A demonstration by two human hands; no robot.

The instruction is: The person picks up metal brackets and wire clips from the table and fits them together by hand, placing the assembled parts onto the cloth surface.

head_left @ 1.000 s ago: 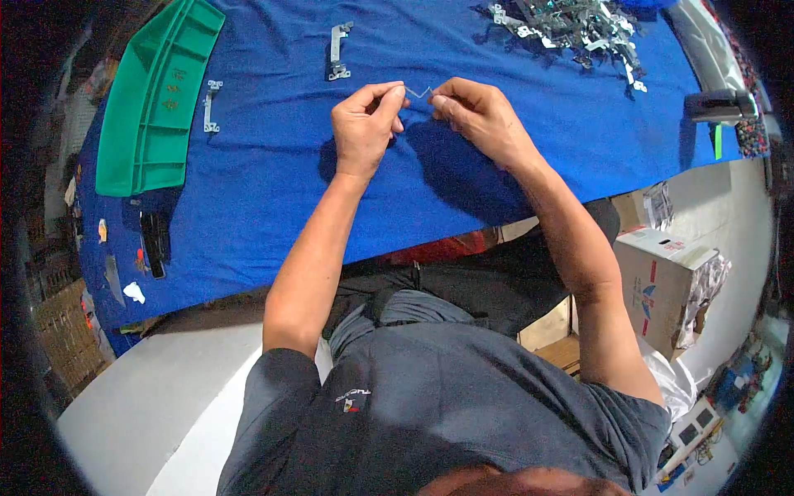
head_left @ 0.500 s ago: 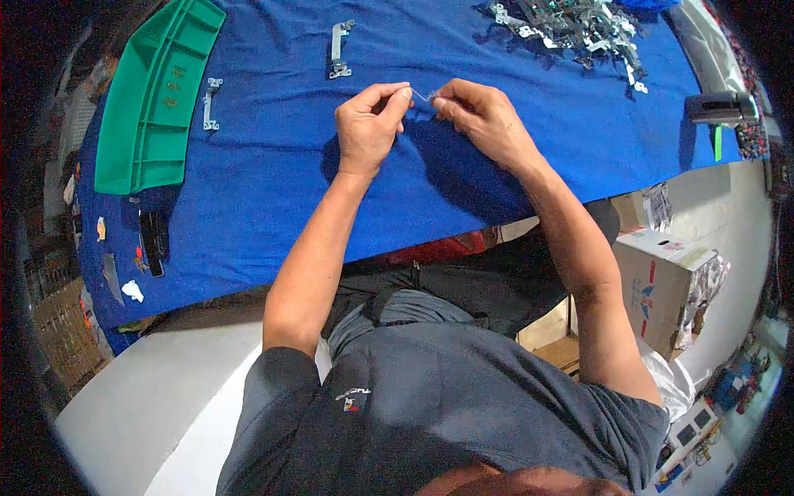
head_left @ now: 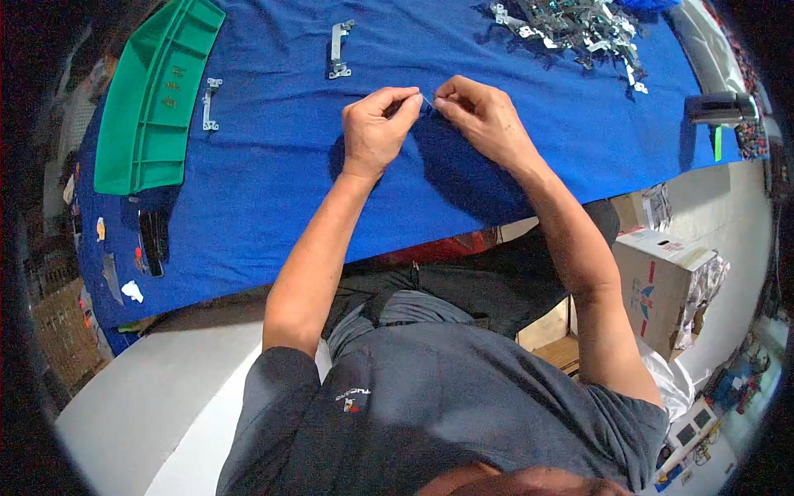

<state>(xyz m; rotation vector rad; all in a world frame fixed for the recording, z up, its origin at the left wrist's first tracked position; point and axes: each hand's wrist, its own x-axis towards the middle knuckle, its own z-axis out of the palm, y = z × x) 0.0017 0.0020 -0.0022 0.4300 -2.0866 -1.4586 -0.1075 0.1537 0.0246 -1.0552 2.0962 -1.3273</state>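
Above the blue cloth [head_left: 273,207], my left hand [head_left: 380,128] and my right hand [head_left: 484,116] are close together, each with thumb and forefinger pinched. A thin, pale wire-like piece [head_left: 427,101] spans the small gap between the fingertips; its ends are hidden in the two pinches. One metal bracket [head_left: 337,51] lies on the cloth beyond my left hand, and a second bracket [head_left: 210,105] lies farther left, beside a green tray [head_left: 141,157].
Small brass-coloured pieces [head_left: 172,87] sit in the tray. A heap of metal brackets [head_left: 583,33] lies at the back right. A dark clamp-like object [head_left: 719,107] is at the right edge. Near the left edge are a black object [head_left: 152,241] and a white scrap [head_left: 132,291].
My left hand has moved right, towards my right hand, and the gap between the fingertips has narrowed. Less of the thin piece shows; its earlier bent shape is no longer visible.
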